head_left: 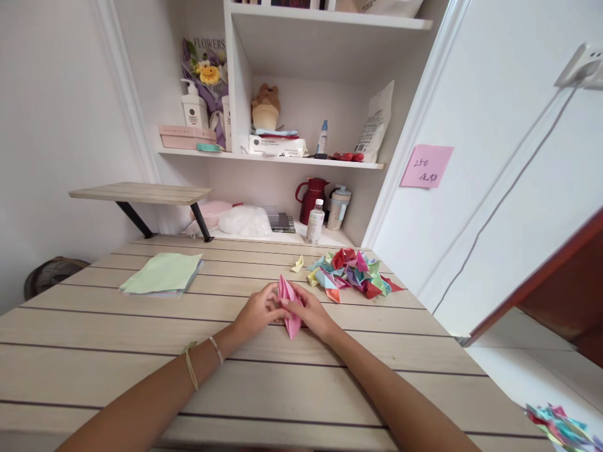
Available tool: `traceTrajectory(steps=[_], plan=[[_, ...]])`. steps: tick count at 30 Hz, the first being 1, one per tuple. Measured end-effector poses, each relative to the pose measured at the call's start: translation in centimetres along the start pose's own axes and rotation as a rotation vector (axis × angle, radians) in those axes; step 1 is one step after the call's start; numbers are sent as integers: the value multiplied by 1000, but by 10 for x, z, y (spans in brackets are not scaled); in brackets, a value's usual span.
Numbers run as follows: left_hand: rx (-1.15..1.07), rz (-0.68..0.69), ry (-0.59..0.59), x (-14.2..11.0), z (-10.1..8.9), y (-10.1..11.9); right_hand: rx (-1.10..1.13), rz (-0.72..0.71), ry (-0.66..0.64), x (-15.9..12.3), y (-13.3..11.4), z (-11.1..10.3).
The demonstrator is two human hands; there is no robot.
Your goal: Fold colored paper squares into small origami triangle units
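Note:
A pink folded paper boat (292,325), long and pointed at both ends, is held between my two hands just above the slatted table. My left hand (258,310) pinches it from the left, thumb and fingers on its side. From the right, my right hand (311,309) grips it, the thumb lying across its near face. Behind my right hand lies a pile of small folded paper pieces (351,273) in many colours. A single yellow paper boat (298,263) stands just left of that pile.
A stack of square paper (162,274), light green on top, lies on the table's (117,351) left. A small raised wooden shelf (141,193) stands behind it. At the back are a bottle (315,223) and a red jug (313,198). More folded papers (560,424) lie lower right.

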State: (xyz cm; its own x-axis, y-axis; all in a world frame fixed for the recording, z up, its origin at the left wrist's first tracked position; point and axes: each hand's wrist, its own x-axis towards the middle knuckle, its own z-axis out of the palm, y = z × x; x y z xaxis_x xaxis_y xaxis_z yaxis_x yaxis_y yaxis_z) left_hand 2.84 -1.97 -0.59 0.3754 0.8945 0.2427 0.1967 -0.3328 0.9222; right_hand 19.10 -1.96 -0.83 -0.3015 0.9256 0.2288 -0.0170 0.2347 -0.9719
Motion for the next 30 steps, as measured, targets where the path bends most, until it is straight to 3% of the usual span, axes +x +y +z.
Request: traceTrajectory(steps=[10,14,20,27,30], plan=[[-70,-18,7,0,0,4,97,125,20,5,12,-8],[-147,-38,100,3,-6,-1,156,135,106,8,15,-7],[-339,-105,169,12,-14,-10,387,166,98,9,16,-12],[-355,-34,-17,9,-17,-1,244,28,-84,7,13,-19],[-327,-37,-36,8,-16,-5,165,-51,-133,7,10,-19]])
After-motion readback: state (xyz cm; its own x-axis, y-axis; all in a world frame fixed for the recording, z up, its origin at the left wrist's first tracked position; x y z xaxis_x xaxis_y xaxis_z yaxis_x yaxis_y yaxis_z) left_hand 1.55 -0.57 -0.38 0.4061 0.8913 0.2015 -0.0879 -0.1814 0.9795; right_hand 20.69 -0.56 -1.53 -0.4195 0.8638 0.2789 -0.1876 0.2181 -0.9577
